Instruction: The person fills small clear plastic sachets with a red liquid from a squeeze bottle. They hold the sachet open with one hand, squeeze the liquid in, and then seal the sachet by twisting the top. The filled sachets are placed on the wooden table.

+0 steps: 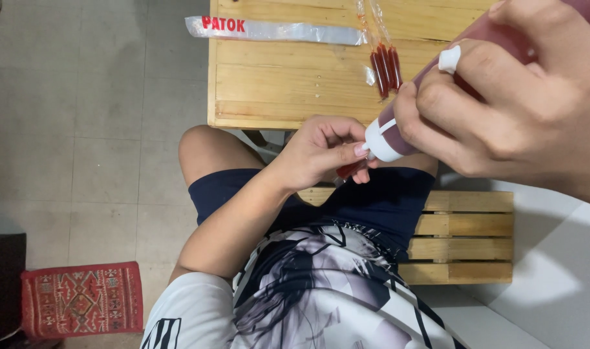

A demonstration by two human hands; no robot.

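Head view looks down on a seated person at the near edge of a slatted wooden table [282, 84]. Their right hand [514, 103] wraps tightly around a squeeze bottle [430, 84] of dark red sauce, tilted with its white nozzle collar pointing down and to the left, off the table's near edge and above the lap. The left hand [324, 148] pinches a narrow plastic tube bag [352, 169] between thumb and fingers, its grip narrow and closed on the bag's mouth, right at the nozzle tip. The bit of bag showing below the fingers already looks red, so filling appears to be under way; how full it is I cannot tell, since the hand hides most of it.

On the table, near its right part and a little back from the near edge, lie a few filled sauce tubes [385, 68], slim and dark red at the bottom with clear empty tops trailing toward the far edge. Those look done apart from any sealing. A long flat plastic sleeve [275, 30] with red lettering lies across the table's far left corner and overhangs the left edge. The bottle is still mostly full of sauce.
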